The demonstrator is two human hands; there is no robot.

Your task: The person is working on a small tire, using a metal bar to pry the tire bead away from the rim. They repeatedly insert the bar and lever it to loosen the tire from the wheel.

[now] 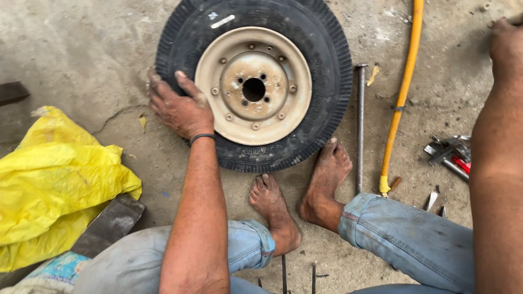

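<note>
Wheel (254,81) lay flat on the concrete floor (81,60) at its far edge, left hand (180,106) spread open pinning the tyre's left sidewall, right hand (505,43) out at the right edge, grip unreadable; judged steadying stage, next needing a tool.

The right hand (506,41) is cut off by the upper right corner, so its grip cannot be told; the black rubber tyre's (327,81) top runs off-frame.
</note>
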